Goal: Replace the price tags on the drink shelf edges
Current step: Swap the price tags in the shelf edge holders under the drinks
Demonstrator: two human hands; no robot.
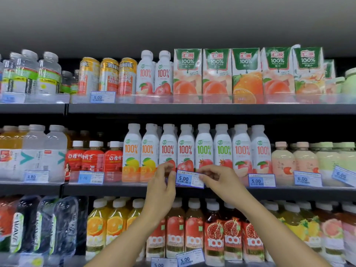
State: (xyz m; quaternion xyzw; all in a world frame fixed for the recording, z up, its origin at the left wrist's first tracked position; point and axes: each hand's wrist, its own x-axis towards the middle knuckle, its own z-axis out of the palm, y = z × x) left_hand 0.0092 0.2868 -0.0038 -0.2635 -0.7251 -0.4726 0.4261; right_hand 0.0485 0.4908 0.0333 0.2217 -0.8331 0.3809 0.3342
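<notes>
Dead centre of the view, a blue-edged price tag (189,179) marked 5.00 sits tilted against the middle shelf edge (115,189), not yet seated in its clear strip. The right hand (217,180), at three o'clock of the tag, pinches its end between thumb and forefinger. The left hand (161,186), at nine o'clock, has its fingers curled by the other end; whether they grip it I can't tell. Neighbouring tags (261,180) towards three and nine o'clock already sit in place. The juice cartons (246,74) at one o'clock show no tag below them, so plenty probably remains.
</notes>
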